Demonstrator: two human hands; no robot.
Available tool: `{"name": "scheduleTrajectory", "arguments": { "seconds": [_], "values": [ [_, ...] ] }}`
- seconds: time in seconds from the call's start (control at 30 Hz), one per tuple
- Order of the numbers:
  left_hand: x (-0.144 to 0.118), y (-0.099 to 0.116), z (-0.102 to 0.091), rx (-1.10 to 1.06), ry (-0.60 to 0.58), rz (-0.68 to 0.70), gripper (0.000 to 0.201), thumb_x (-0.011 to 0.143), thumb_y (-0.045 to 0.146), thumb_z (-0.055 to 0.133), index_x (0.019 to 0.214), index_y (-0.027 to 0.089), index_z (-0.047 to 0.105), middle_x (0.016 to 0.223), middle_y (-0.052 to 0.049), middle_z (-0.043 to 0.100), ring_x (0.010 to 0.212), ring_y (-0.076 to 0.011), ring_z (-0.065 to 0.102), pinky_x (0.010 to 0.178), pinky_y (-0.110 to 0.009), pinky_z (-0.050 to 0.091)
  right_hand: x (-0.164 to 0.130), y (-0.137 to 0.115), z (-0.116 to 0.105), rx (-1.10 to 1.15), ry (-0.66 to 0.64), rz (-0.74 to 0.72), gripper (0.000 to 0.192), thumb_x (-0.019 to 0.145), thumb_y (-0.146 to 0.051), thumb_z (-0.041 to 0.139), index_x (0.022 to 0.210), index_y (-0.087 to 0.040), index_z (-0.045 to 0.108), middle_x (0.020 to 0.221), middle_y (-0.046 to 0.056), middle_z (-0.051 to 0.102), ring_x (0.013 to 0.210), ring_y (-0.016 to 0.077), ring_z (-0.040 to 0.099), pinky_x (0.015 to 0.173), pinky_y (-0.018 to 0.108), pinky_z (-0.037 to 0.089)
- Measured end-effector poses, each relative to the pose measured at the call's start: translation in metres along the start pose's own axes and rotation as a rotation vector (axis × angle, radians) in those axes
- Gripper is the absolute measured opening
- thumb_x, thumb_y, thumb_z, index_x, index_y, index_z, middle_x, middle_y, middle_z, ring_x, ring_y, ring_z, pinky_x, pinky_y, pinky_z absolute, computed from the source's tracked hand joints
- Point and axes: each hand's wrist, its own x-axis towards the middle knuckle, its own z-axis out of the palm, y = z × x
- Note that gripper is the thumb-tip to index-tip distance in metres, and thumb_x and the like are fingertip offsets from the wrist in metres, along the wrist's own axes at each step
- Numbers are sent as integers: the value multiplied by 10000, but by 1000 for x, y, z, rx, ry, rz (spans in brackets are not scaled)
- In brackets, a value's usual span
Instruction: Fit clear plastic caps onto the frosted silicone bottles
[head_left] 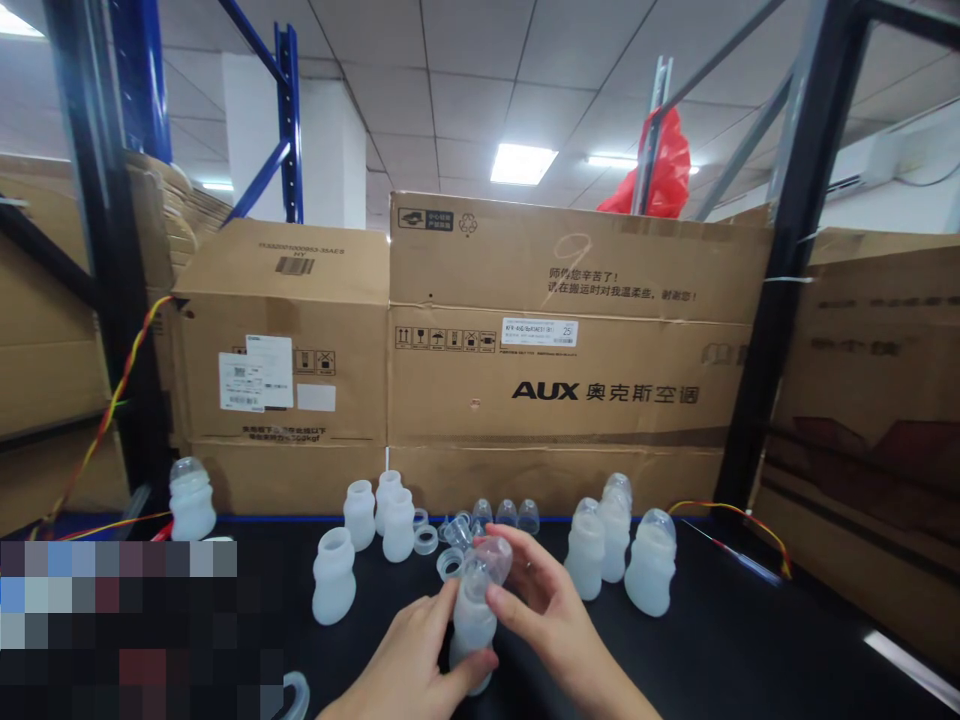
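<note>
My left hand point(416, 655) is wrapped round the body of a translucent white baby bottle point(474, 622), which stands roughly upright near the front middle. At the bottle's top, my right hand point(551, 605) grips a clear dome cap point(496, 556) between thumb and fingers. The cap is tilted over the nipple, and I cannot tell whether it touches the collar. Just behind the hands are loose collar rings point(426, 541) and several clear caps point(507, 515). Some small parts there are hidden by my right fingers.
Uncapped bottles point(334, 578) stand left of my hands; capped bottles point(650, 565) stand to the right. One more capped bottle point(192, 502) is at the far left. Cardboard point(570, 410) walls the back of the black tabletop point(720, 650). Dark rack posts point(780, 270) rise at both sides.
</note>
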Motion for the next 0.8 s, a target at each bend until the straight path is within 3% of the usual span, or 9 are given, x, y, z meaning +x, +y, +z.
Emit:
{"name": "scheduleTrajectory", "arguments": {
  "seconds": [0.1, 0.2, 0.4, 0.57, 0.67, 0.73, 0.8],
  "values": [
    [1, -3, 1, 24, 13, 7, 446, 936, 500, 656, 1291, 236, 598, 1093, -40, 741, 938, -246, 658, 826, -318, 440, -3, 1, 0, -178, -60, -1, 581, 876, -503, 821, 1402, -341, 634, 1416, 62, 647, 1320, 265, 609, 1220, 480, 405],
    [1, -5, 2, -16, 25, 27, 468, 927, 496, 670, 1315, 246, 589, 1151, -47, 748, 996, -257, 676, 875, -326, 467, -6, 3, 1, -250, -75, -24, 525, 910, -491, 776, 1397, -357, 636, 1382, 47, 649, 1279, 251, 622, 1187, 454, 440],
    [3, -11, 4, -29, 3, 46, 505, 898, 536, 696, 1292, 234, 601, 1188, -56, 754, 1010, -269, 703, 882, -334, 503, -5, 17, 1, -394, -35, -102, 514, 946, -452, 691, 1438, -327, 609, 1477, 76, 603, 1360, 274, 591, 1198, 442, 462],
    [6, -12, 2, -50, 23, 74, 601, 884, 581, 698, 1372, 249, 589, 1236, -78, 761, 1073, -283, 727, 953, -341, 547, -3, 23, -3, -519, -2, -151, 505, 902, -422, 730, 1385, -287, 675, 1468, 97, 637, 1417, 311, 561, 1239, 483, 438],
    [4, -14, 6, -56, 65, 64, 563, 863, 509, 717, 1360, 259, 625, 1174, -69, 787, 1021, -273, 744, 942, -332, 575, -3, 36, -12, -462, -26, -171, 602, 878, -538, 765, 1409, -273, 663, 1467, 123, 641, 1359, 322, 610, 1220, 510, 458],
    [3, -19, 12, -66, 84, 52, 561, 849, 489, 727, 1363, 281, 645, 1104, -52, 806, 970, -268, 763, 894, -321, 596, -2, 49, -18, -353, -53, -119, 711, 822, -632, 801, 1419, -273, 658, 1472, 126, 643, 1351, 339, 618, 1214, 518, 460],
    [4, -25, 16, -85, 188, 1, 489, 885, 513, 669, 1330, 312, 690, 913, -33, 816, 835, -271, 782, 786, -339, 615, 4, 61, -20, -206, -5, -18, 748, 740, -683, 849, 1354, -278, 712, 1411, 116, 691, 1336, 359, 630, 1200, 503, 471]
  ]
}}
